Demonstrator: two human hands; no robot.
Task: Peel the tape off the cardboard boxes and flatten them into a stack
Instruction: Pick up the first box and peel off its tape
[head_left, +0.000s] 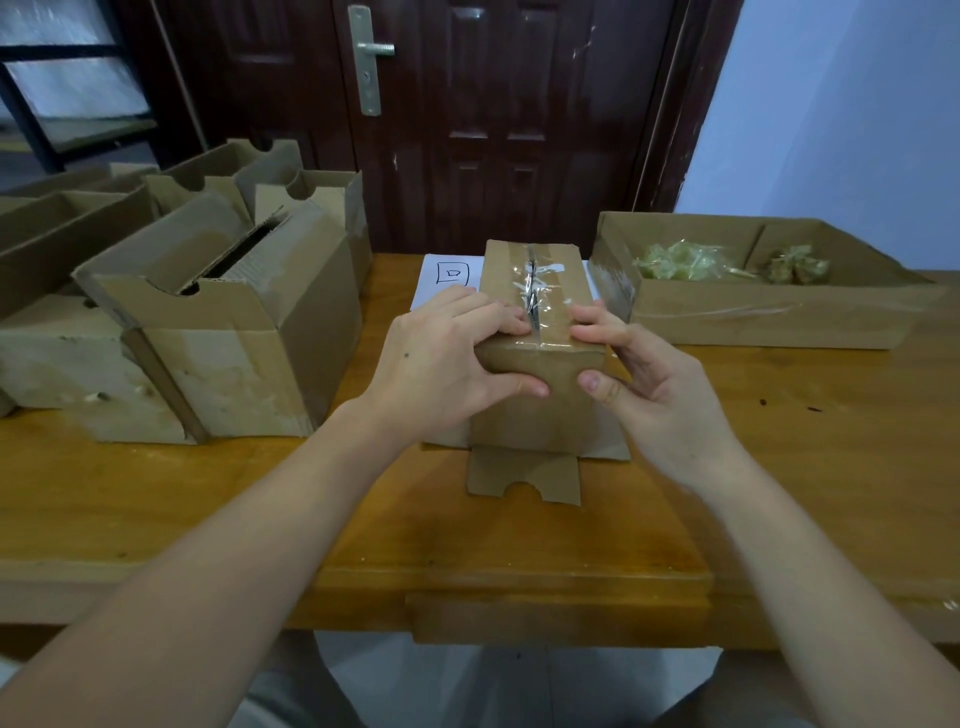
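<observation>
A small brown cardboard box (535, 415) stands upright in the middle of the wooden table (779, 467), its bottom flaps splayed out on the tabletop. Clear tape (537, 291) runs along the seam of its top face, wrinkled and partly lifted. My left hand (441, 364) grips the box's near top edge from the left, thumb on the front face and fingertips at the seam. From the right, my right hand (649, 379) holds the same edge, fingers on the tape and thumb pressed to the front.
Several larger taped cardboard boxes (218, 332) crowd the left of the table. An open shallow box (753, 317) at the right holds crumpled wads of removed tape (670, 262). A white paper sheet (447, 280) lies behind the small box. A dark door stands behind the table.
</observation>
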